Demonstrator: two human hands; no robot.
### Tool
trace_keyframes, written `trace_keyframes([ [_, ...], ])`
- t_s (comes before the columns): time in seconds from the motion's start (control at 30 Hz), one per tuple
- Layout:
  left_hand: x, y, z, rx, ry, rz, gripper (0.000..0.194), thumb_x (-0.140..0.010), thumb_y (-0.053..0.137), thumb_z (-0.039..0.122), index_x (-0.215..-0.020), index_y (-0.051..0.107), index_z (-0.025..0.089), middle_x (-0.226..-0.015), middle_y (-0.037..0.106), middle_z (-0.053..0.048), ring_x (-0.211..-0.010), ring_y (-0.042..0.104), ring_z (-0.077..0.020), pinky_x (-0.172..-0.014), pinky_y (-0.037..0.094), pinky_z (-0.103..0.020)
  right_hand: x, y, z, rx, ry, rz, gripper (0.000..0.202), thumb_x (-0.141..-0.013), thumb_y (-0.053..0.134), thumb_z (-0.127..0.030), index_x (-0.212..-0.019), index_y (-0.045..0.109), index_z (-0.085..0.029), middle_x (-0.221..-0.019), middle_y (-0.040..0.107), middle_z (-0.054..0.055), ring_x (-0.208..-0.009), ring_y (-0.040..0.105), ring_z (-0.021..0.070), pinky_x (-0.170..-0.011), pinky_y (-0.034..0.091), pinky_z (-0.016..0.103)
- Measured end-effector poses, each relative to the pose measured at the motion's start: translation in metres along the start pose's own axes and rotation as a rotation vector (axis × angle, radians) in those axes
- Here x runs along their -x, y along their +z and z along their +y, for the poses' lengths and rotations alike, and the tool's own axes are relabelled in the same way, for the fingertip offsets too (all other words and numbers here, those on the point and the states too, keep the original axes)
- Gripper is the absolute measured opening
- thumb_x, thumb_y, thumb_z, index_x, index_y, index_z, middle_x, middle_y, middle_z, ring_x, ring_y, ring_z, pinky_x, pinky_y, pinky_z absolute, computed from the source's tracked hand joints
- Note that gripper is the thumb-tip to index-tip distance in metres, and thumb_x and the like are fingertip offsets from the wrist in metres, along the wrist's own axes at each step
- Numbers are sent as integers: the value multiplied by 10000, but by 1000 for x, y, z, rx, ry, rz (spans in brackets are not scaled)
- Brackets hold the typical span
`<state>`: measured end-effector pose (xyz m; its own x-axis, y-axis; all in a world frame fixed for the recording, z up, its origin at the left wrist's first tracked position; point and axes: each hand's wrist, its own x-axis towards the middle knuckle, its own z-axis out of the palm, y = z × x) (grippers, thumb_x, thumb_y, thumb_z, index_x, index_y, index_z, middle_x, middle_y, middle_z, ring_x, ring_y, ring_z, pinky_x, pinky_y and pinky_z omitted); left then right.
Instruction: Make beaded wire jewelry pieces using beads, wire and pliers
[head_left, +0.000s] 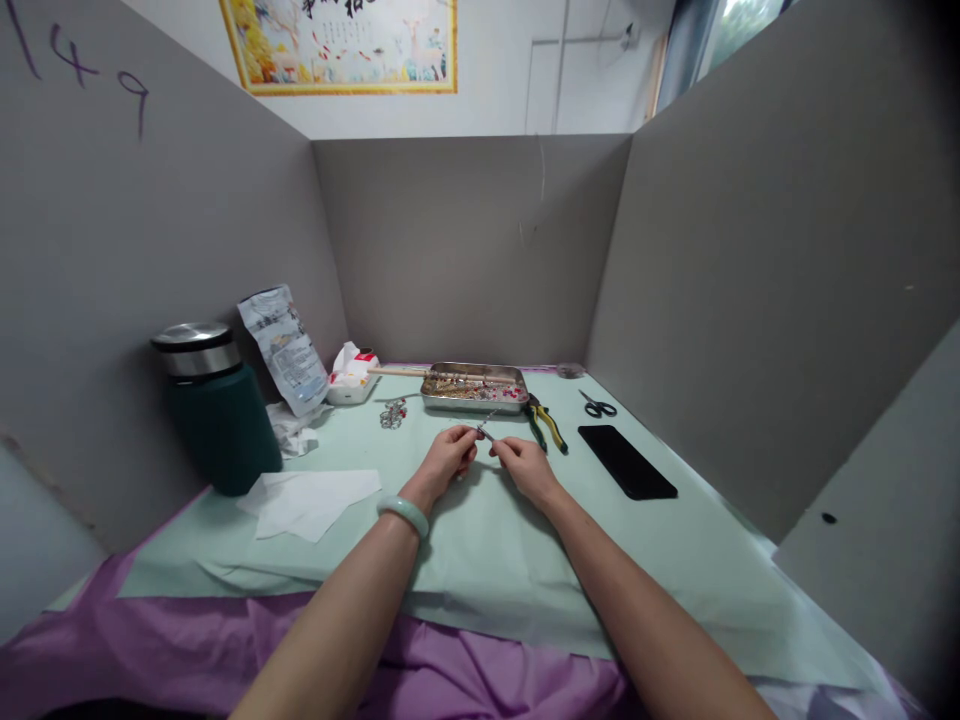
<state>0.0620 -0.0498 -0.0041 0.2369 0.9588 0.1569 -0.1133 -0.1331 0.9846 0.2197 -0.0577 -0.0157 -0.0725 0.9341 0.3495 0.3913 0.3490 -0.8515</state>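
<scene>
My left hand (448,458), with a pale green bangle (403,514) on the wrist, pinches something small that I cannot make out. Close beside it on the right, my right hand (523,465) grips a thin metal tool (486,434), whose tip meets the left fingertips. A fine chain or wire seems to rise from there toward the metal tray (474,403), which holds gold, red and clear beads just beyond both hands. Pliers (551,425) with yellow and green handles lie against the tray's right end. Left of the tray is a small pile of silvery rings with red bits (393,413).
At the left stand a dark green flask (223,430), an upright pouch (285,350) and a tissue box (352,390). White paper (311,498) lies nearer. Black scissors (598,407) and a black phone (628,463) lie at right. Grey partitions (472,250) enclose the table.
</scene>
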Motion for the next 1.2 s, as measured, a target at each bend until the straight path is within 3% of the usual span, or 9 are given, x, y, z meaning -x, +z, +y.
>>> trace_keyframes([
  [0.3, 0, -1, 2, 1, 29, -31, 251, -765, 587, 389, -789, 559, 141, -484, 435, 71, -361, 291, -40, -365, 262, -181, -2, -1, 6, -76, 24, -60, 337, -791, 480, -411, -684, 666, -152, -523, 490, -19, -499, 406, 112, -489, 301, 227],
  [0.87, -3, -3, -3, 70, 35, 35, 269, -771, 585, 411, -836, 539, 154, -536, 469, 67, -358, 304, -40, -357, 290, -185, -2, 1, 4, -39, 5, -43, 338, -811, 466, -420, -794, 681, -161, -693, 626, 23, -625, 527, 145, -576, 375, 244],
  [1.2, -1, 0, 0, 18, 30, 33, 263, -773, 586, 413, -792, 534, 155, -543, 473, 58, -359, 306, -38, -353, 266, -183, 2, 2, -2, 50, -47, -18, 296, -810, 459, -367, -743, 673, -174, -653, 612, 10, -654, 535, 160, -592, 346, 246],
])
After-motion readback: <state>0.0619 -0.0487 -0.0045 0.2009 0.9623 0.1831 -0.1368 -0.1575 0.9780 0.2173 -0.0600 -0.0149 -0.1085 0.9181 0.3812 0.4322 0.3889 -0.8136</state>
